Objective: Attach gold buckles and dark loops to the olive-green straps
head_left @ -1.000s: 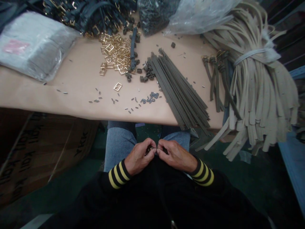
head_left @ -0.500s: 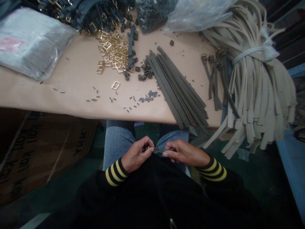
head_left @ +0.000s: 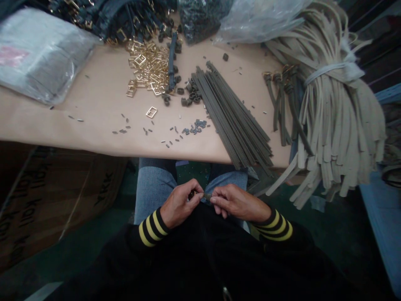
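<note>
Cardboard carton [head_left: 53, 205] on the floor, left side: "YKK" [head_left: 103, 188] printed in dark letters, clearly legible. More dark print [head_left: 31, 209] repeats across the carton, looks like "koi" or "kali", not sure. Pink label [head_left: 12, 56] on plastic-wrapped pack [head_left: 46, 62]: too blurred to read.

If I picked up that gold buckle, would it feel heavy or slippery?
The gold buckle looks like metal, so it's probably stiff and rather heavy for its size. It lies flat, so it likely won't roll, but its shiny surface might slip a little.
</note>
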Demonstrator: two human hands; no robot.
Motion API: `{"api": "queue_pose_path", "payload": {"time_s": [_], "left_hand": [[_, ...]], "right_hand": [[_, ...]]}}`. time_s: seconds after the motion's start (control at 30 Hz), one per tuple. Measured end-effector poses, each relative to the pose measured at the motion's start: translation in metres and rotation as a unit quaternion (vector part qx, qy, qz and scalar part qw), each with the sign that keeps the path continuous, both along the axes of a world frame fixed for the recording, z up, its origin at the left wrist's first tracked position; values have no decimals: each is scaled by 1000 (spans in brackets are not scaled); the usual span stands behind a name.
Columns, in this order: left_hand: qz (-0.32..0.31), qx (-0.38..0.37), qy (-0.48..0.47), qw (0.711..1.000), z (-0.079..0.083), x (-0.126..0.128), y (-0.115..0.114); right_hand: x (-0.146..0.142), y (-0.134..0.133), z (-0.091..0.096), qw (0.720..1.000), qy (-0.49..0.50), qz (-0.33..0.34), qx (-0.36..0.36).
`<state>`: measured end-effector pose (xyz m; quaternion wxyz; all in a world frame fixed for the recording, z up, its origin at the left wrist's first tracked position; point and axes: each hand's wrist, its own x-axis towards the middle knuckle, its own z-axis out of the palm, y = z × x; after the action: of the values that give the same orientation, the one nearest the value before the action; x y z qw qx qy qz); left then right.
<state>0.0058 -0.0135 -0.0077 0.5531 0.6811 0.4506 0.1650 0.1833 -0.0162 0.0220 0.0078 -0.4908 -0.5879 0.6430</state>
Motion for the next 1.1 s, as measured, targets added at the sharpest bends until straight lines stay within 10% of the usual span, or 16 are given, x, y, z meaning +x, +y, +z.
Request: {"api": "queue_pose_path", "payload": {"time_s": [0.4,0.7,1.1], "left_hand": [[-14,109,9,994,-4,4,-9],[13,435,57,898,-22,12,-3],[17,441,19,897,-17,29,15]], "right_hand": [[-5,-2,-12,997,26,-43,58],[-10,2,-5,994,69,-76,-24],[0,13,5,988,60,-106,94]]}}
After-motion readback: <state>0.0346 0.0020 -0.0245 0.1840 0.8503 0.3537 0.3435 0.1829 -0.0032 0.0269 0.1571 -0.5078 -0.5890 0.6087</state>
